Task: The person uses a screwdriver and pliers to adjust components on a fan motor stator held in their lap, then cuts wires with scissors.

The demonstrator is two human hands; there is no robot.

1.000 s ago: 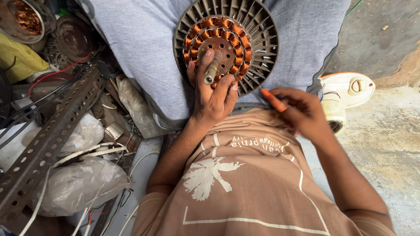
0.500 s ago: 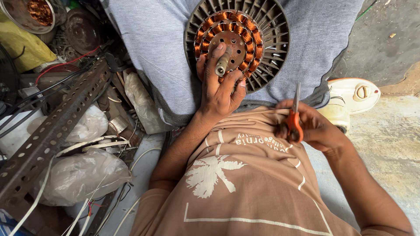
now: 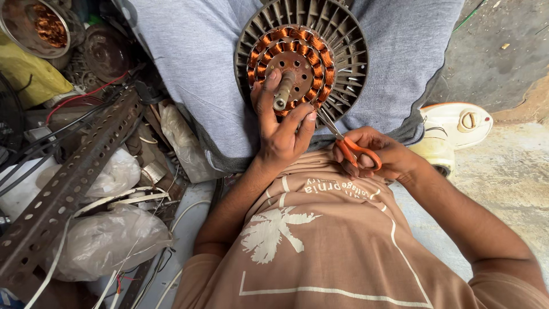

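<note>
Bare concrete floor (image 3: 503,189) shows beyond the right hand, with clutter piled beyond the left. Resting on the person's grey-clad lap, a finned fan stator (image 3: 301,60) with copper windings lies just ahead of both hands. Left hand (image 3: 282,123) has its grip clamped on the stator's centre, fingers either side of the metal shaft (image 3: 283,91). Right hand (image 3: 374,154) has its grip closed on orange-handled scissors (image 3: 346,143), blades pointing at the stator's lower edge. Well outside the left hand lie a perforated steel angle bar (image 3: 74,177) and plastic bags (image 3: 106,240); a white fan base (image 3: 457,129) sits past the right hand.
</note>
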